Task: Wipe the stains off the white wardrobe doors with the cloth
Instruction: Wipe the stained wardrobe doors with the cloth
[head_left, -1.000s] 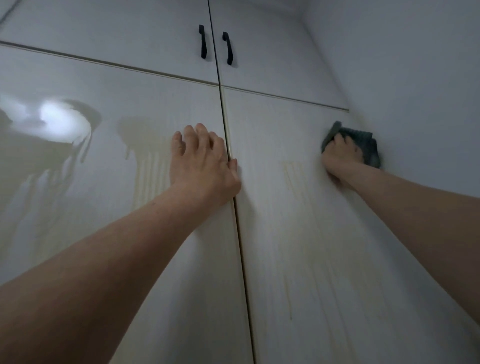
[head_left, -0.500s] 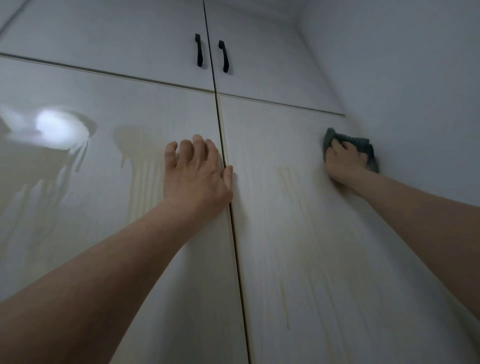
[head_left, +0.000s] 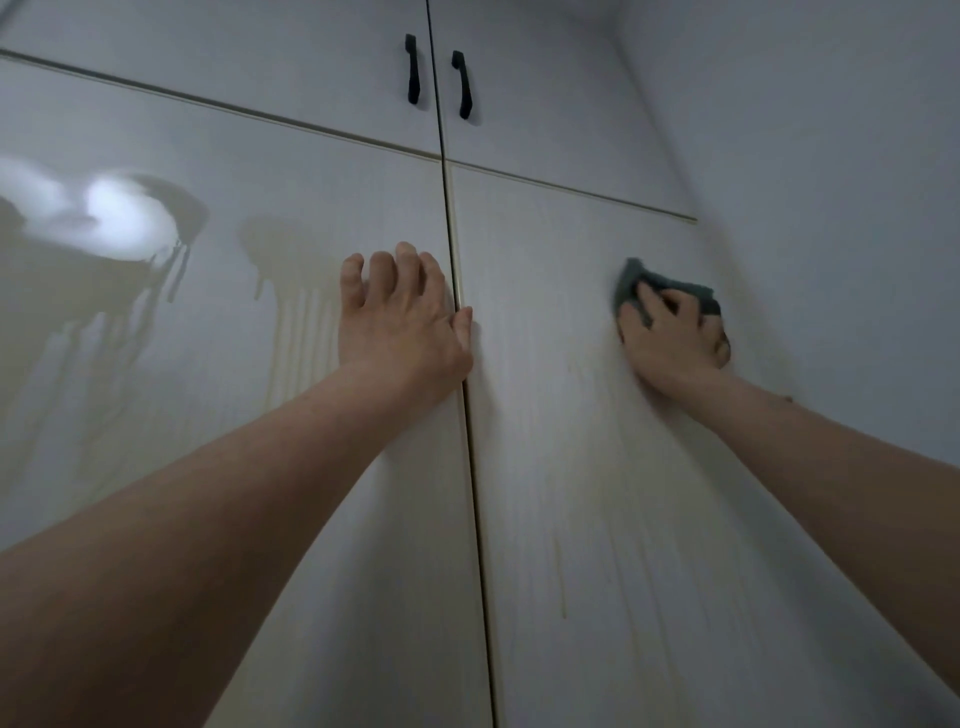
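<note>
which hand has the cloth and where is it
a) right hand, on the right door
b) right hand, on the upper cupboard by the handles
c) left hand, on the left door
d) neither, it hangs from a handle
a: the right hand presses the dark cloth against the right door, while the left hand rests bare and flat on the left door beside the centre gap.

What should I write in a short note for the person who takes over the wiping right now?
Left hand: flat, pressing the left door beside the centre gap.
Right hand: grips the grey cloth, pressing it high on the right door.
Done: cannot tell.
Left: yellowish drip streaks under a stain on the left door; fainter runs on the right door below the cloth.
</note>
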